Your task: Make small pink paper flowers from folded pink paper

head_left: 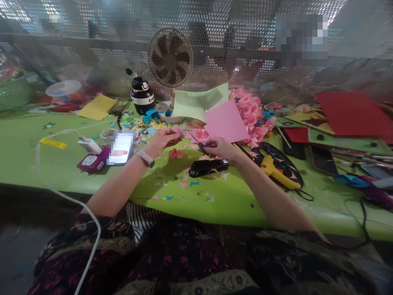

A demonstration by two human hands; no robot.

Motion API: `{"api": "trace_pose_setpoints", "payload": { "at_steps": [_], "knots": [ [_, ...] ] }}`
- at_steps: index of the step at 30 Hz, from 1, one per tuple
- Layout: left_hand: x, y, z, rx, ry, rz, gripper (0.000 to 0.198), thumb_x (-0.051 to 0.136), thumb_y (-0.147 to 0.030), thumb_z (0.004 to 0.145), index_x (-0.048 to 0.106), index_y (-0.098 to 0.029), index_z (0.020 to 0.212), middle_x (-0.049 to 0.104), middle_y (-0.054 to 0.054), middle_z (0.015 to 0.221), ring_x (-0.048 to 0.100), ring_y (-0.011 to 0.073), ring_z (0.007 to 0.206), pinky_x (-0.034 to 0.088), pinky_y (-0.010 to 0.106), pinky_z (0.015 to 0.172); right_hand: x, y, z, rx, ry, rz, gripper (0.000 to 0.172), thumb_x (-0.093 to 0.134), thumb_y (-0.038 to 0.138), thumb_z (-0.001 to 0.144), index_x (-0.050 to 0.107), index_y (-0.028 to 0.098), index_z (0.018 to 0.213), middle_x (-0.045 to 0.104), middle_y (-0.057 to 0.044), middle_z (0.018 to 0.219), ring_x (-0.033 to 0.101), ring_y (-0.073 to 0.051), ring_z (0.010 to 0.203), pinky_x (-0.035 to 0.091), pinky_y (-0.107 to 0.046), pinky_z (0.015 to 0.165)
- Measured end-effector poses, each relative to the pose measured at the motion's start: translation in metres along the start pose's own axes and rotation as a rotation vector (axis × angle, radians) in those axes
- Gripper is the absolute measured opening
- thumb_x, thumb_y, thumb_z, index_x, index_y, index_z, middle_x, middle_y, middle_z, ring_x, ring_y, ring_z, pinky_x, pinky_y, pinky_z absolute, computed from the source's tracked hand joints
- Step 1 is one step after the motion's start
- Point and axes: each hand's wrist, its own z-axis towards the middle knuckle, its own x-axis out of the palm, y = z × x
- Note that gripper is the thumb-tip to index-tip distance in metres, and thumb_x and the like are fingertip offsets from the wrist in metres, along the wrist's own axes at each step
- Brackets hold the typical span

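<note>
Between the fingers of my left hand (162, 140) is a small piece of pink paper (177, 130). My right hand (219, 148) is closed around the dark handles of a pair of scissors (193, 137), whose blades point left toward that paper. Just below the hands lies a pink paper flower (176, 153) on the green table. A black stapler (207, 167) rests under my right wrist. Behind my right hand, a pink sheet (227, 122) leans on a big heap of pink paper flowers (245, 106).
A small fan (170, 57) and a black bottle (143, 96) stand at the back. Left are a phone (120, 149) and a purple power socket (92, 162) with a white cable. A yellow glue gun (279, 173) and red sheets (350, 112) lie right. Paper scraps litter the middle.
</note>
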Motion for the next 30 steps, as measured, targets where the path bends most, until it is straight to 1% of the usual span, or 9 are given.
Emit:
{"api": "trace_pose_setpoints", "payload": {
  "at_steps": [2, 4, 8, 11, 16, 20, 23, 26, 30],
  "knots": [
    [0.003, 0.001, -0.005, 0.006, -0.001, -0.043, 0.019, 0.077, -0.029, 0.075, 0.067, -0.016, 0.086, 0.075, 0.008, 0.096, 0.070, 0.0157, 0.087, 0.054, 0.030, 0.082, 0.004, 0.003, -0.005, -0.019, 0.003, -0.031, 0.031, 0.076, 0.042, 0.075, 0.055, 0.019, 0.079, 0.059, 0.001, 0.068, 0.051, -0.011, 0.059, 0.040, -0.024, 0.054],
    [0.006, 0.000, -0.010, -0.004, -0.017, -0.056, 0.022, 0.078, -0.031, 0.075, 0.066, -0.017, 0.087, 0.075, 0.007, 0.097, 0.071, 0.0167, 0.087, 0.054, 0.029, 0.078, 0.005, 0.005, -0.009, -0.044, -0.005, -0.101, 0.035, 0.077, 0.046, 0.073, 0.056, 0.019, 0.080, 0.063, -0.001, 0.073, 0.053, -0.012, 0.064, 0.040, -0.026, 0.057],
    [0.011, -0.006, -0.019, 0.022, -0.035, -0.022, 0.026, 0.078, -0.035, 0.074, 0.066, -0.018, 0.089, 0.075, 0.007, 0.101, 0.072, 0.0187, 0.092, 0.054, 0.027, 0.073, 0.004, 0.005, -0.012, -0.070, -0.044, -0.246, 0.035, 0.076, 0.048, 0.073, 0.057, 0.020, 0.082, 0.067, -0.004, 0.080, 0.057, -0.016, 0.071, 0.043, -0.028, 0.063],
    [0.012, -0.007, -0.022, 0.052, -0.028, 0.001, 0.027, 0.077, -0.037, 0.074, 0.067, -0.018, 0.090, 0.075, 0.007, 0.102, 0.072, 0.0191, 0.092, 0.053, 0.028, 0.074, 0.002, 0.007, -0.013, -0.074, -0.035, -0.295, 0.035, 0.075, 0.049, 0.072, 0.058, 0.020, 0.083, 0.067, -0.004, 0.082, 0.058, -0.017, 0.074, 0.043, -0.029, 0.066],
    [0.010, 0.001, -0.018, 0.070, -0.039, 0.009, 0.026, 0.075, -0.040, 0.076, 0.066, -0.018, 0.087, 0.076, 0.007, 0.100, 0.072, 0.0185, 0.093, 0.053, 0.030, 0.079, 0.002, 0.009, -0.014, -0.078, -0.015, -0.343, 0.032, 0.073, 0.046, 0.074, 0.058, 0.020, 0.084, 0.068, -0.005, 0.085, 0.060, -0.019, 0.078, 0.044, -0.030, 0.068],
    [0.009, 0.005, -0.015, 0.097, -0.039, -0.014, 0.028, 0.076, -0.041, 0.076, 0.067, -0.017, 0.088, 0.075, 0.007, 0.097, 0.071, 0.0179, 0.091, 0.053, 0.029, 0.077, 0.002, 0.006, -0.012, -0.094, 0.001, -0.362, 0.028, 0.071, 0.043, 0.075, 0.058, 0.020, 0.085, 0.069, -0.005, 0.086, 0.061, -0.019, 0.079, 0.046, -0.031, 0.070],
    [0.010, 0.006, -0.016, 0.110, -0.014, -0.047, 0.027, 0.077, -0.038, 0.075, 0.067, -0.017, 0.087, 0.075, 0.007, 0.096, 0.071, 0.0168, 0.087, 0.053, 0.028, 0.076, 0.001, 0.005, -0.012, -0.112, 0.010, -0.364, 0.027, 0.070, 0.043, 0.076, 0.058, 0.020, 0.085, 0.069, -0.006, 0.087, 0.062, -0.019, 0.080, 0.046, -0.031, 0.071],
    [0.011, 0.005, -0.018, 0.109, 0.003, -0.046, 0.025, 0.077, -0.037, 0.076, 0.067, -0.016, 0.086, 0.075, 0.007, 0.096, 0.071, 0.0161, 0.085, 0.053, 0.028, 0.076, 0.001, 0.006, -0.013, -0.115, 0.016, -0.359, 0.029, 0.070, 0.044, 0.076, 0.058, 0.020, 0.084, 0.068, -0.005, 0.087, 0.062, -0.019, 0.080, 0.046, -0.031, 0.071],
    [0.012, 0.003, -0.019, 0.116, -0.005, -0.028, 0.025, 0.077, -0.037, 0.077, 0.066, -0.016, 0.086, 0.075, 0.007, 0.095, 0.071, 0.0156, 0.084, 0.054, 0.030, 0.080, 0.002, 0.008, -0.015, -0.107, 0.026, -0.308, 0.034, 0.072, 0.049, 0.074, 0.058, 0.020, 0.084, 0.068, -0.006, 0.086, 0.060, -0.019, 0.078, 0.045, -0.031, 0.069]
  ]
}}
